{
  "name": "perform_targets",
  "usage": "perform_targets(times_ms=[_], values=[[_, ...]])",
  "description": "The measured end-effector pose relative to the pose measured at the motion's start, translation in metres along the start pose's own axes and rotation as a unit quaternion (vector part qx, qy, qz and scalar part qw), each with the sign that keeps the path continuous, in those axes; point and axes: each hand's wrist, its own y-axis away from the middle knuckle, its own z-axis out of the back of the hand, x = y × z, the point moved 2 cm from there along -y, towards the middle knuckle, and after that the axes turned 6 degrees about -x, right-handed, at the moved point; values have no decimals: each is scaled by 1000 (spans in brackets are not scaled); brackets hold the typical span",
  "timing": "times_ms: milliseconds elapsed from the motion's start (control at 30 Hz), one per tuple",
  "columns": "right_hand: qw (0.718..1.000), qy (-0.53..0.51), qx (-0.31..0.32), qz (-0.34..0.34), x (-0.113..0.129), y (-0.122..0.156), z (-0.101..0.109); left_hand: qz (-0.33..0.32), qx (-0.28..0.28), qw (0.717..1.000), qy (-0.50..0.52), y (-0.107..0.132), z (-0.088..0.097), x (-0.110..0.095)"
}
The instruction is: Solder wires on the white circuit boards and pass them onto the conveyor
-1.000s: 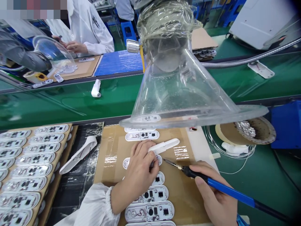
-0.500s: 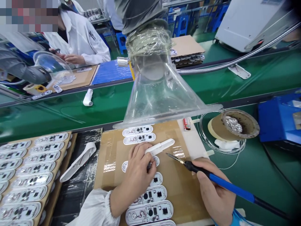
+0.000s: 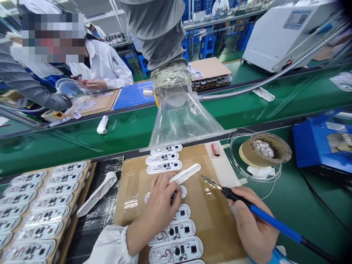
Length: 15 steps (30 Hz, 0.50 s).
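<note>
My left hand (image 3: 162, 198) is closed around one end of a white plastic housing (image 3: 189, 172), whose long end points up to the right above the cardboard (image 3: 217, 209). Under that hand a white oval circuit board piece (image 3: 181, 191) is partly covered. My right hand (image 3: 254, 220) grips a soldering iron (image 3: 271, 222) by its black and blue handle. The iron's tip is just right of the housing, apart from it. Similar oval pieces with black chips (image 3: 176, 251) lie in a column on the cardboard, both nearer and farther than my left hand.
A clear extraction hood (image 3: 181, 124) hangs over the far edge. On the left, cardboard layers bear rows of boards (image 3: 51, 201), beside another white housing (image 3: 97, 194). To the right are a tip-cleaning pot (image 3: 265, 148), coiled wire (image 3: 233, 154) and a blue machine (image 3: 316, 143). A co-worker (image 3: 101, 66) sits opposite.
The view has tilted up a little and shifted. My left hand still holds the housing, and the iron's tip is slightly farther right of it.
</note>
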Motion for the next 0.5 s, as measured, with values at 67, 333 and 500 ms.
perform_targets(times_ms=[67,333,500], values=[[1000,-7,1,-3,-1,0,0,-11,27,1000,9,0,7,3],[998,18,-64,-17,-8,4,9,-38,73,995,59,12,36,20],[996,21,-79,22,-27,5,17,35,-41,998,13,16,74,79]])
